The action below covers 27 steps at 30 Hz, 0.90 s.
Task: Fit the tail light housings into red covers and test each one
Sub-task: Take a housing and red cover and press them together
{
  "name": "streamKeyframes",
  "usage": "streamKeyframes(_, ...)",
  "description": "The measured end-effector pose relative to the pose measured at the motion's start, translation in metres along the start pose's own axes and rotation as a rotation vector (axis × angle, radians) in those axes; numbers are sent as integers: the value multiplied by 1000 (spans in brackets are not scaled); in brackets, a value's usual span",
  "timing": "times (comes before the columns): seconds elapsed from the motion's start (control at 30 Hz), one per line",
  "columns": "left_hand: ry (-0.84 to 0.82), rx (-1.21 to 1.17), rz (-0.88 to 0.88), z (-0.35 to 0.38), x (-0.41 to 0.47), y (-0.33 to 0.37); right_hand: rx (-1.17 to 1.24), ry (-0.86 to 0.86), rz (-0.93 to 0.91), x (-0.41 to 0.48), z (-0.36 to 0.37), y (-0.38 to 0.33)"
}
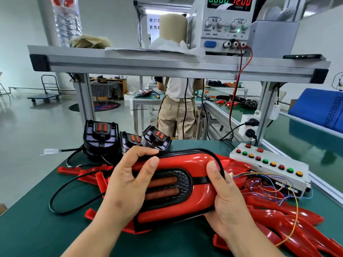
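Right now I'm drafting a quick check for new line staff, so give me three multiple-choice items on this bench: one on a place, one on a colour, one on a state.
1. Where do the bare black housings stand?
A. on the upper shelf
B. on the green mat, beyond the left hand
C. on top of the button box

2. What colour are the digits 12.00 on the power supply?
A. green
B. blue
C. red

3. How is the covered tail light held?
A. by both hands
B. by one hand only
C. it lies untouched

Answers:
1 B: they stand at the mat's far edge, behind that hand.
2 C: 12.00 glows red; the other readout is green.
3 A: the left hand and the right hand each grip one end.
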<state>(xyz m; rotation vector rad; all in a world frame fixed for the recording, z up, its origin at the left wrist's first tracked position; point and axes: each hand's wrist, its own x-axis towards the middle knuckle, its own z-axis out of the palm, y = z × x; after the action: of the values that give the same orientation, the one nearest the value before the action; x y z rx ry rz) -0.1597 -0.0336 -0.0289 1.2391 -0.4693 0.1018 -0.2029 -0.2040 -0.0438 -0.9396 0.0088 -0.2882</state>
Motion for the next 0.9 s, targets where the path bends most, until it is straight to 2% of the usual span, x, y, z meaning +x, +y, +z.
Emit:
streamKeyframes(0.37,26,-100,-34,6,-3,5,23,20,-24,0,3,2)
streamKeyframes(0.53,-31,-68,-53,3,1,1,-4,59,-29,-3,5,1)
streamKeyframes(0.67,-54,52,-31,-6,2,-3,-4,105,-23,-2,3,0)
streamKeyframes(0.77,-54,-114,-190,-5,0,-9,-10,98,-12,-1,2,0)
streamKeyframes(0.9,37,-182,-175,-1,-1,-7,-19,70,-16,-3,4,1)
